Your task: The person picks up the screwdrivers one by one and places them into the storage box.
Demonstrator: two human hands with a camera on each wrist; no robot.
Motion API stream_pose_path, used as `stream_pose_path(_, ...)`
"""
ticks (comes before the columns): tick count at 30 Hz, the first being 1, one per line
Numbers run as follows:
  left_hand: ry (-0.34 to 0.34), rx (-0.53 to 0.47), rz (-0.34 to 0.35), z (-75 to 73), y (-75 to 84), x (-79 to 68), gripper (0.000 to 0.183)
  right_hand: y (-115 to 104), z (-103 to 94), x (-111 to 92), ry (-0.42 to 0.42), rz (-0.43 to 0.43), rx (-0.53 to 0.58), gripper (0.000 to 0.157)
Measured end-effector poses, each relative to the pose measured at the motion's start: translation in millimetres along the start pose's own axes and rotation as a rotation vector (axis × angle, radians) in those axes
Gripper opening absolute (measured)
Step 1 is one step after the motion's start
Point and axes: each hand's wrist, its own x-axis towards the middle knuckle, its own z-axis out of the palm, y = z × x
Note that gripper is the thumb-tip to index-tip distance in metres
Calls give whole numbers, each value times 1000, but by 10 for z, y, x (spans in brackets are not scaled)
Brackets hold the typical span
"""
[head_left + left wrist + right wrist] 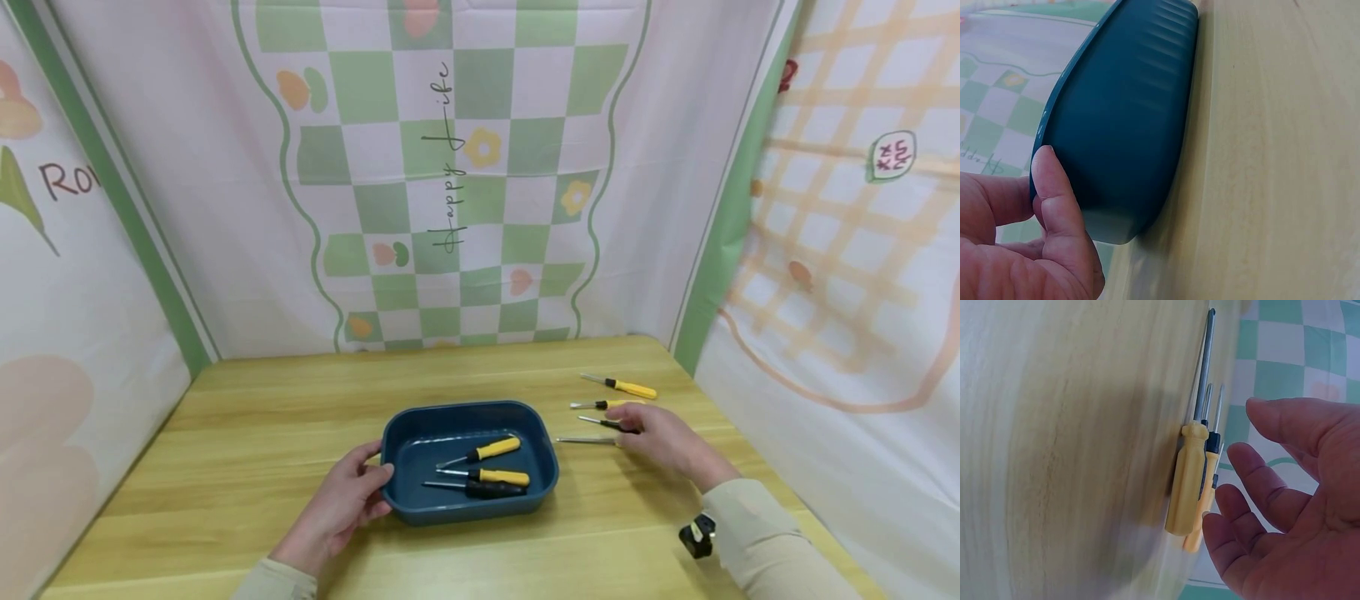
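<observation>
In the head view, the left hand (348, 498) gripped the blue tray (480, 512) at its 9 o'clock end, thumb over the rim and fingers outside. The tray stood on the wooden table (247, 442), its long axis running roughly from 9 to 3 o'clock. Inside lay an upper yellow screwdriver (498, 448), tip between 8 and 9 o'clock, and below it a lower yellow screwdriver (504, 477) and a black screwdriver (495, 489), both tipped toward 9. Between 2 and 3 o'clock from the tray, four more lay roughly side by side, tips toward 9: the farthest screwdriver (634, 389), a second screwdriver (602, 405), a dark-handled screwdriver (611, 425) and the nearest screwdriver (588, 441), whose handle was hidden beneath the right hand (663, 437).

In the left wrist view, a finger lay along the tray's outer wall while another digit met the rim, pinching it from the 8 o'clock side. The wall hid everything inside.

The right wrist view revealed what the head view covered: the nearest screwdriver had a yellow handle, pointing to 6 o'clock, with its shaft toward 12. At 4 o'clock from it, the right hand's fingers were spread apart, loosely bent and holding nothing; a gap showed beside the handle.
</observation>
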Motion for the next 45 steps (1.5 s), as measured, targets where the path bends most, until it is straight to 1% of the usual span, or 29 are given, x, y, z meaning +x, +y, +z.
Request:
stream_pose_path(17,0,5,-2,-2,16,-4,52,58,9,3,-36,6,-24,33)
stream_pose_path(25,1,0,-7,2,23,-5,51,77,19,18,-17,16,-29,35)
stream_pose_path(32,-2,1,-11,3,29,-19,52,99,20,11,-33,10,-39,33)
stream_pose_path(38,-1,-1,-10,5,26,-16,52,111,19,9,-22,-3,-58,33)
stream_pose_path(45,0,-7,-6,8,27,-14,52,86,21,-6,-30,13,-65,30)
